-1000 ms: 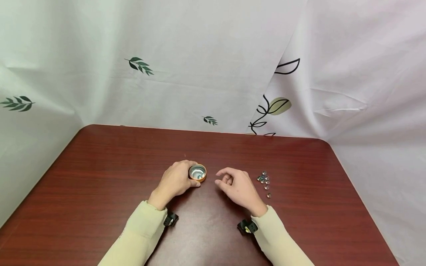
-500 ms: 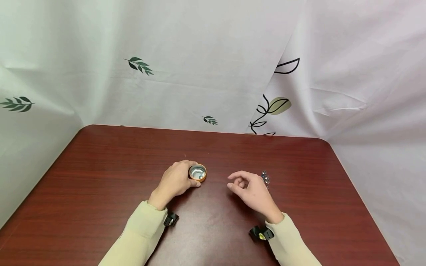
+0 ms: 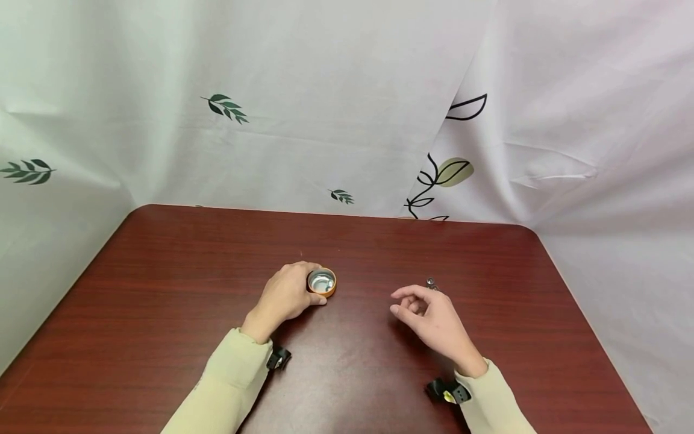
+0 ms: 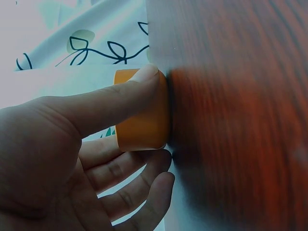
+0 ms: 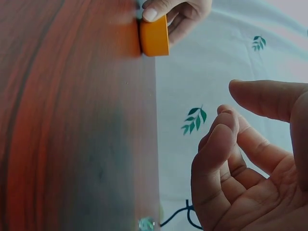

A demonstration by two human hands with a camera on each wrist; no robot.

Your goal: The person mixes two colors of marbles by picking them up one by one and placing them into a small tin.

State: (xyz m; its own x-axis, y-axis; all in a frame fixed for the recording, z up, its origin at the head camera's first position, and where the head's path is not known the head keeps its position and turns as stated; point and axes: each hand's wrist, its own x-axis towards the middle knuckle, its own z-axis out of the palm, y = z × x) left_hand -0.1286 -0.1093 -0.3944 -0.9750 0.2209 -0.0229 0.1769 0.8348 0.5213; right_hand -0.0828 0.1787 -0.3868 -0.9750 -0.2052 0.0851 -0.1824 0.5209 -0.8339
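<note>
My left hand (image 3: pixel 286 293) grips a small round orange tin (image 4: pixel 144 115) from its left side, thumb on the near side and fingers round the far side. The tin stands upright on the table, open at the top and silvery inside, with a small glassy piece (image 3: pixel 328 287) at its bottom. My right hand (image 3: pixel 434 316) hovers over the table to the right, fingers loosely bent and thumb apart, with nothing between them in the right wrist view. Clear glass beads (image 3: pixel 431 281) lie just beyond its knuckles, most of them hidden by the hand.
The dark red wooden table (image 3: pixel 217 253) has rounded far corners. White cloth (image 3: pixel 303 120) printed with leaves hangs behind it and at both sides. A small black camera sits on each wrist, by the pale sleeves.
My right hand has moved right and a little nearer, away from the tin, and now covers most of the glass beads. The left hand and the tin have stayed in place.
</note>
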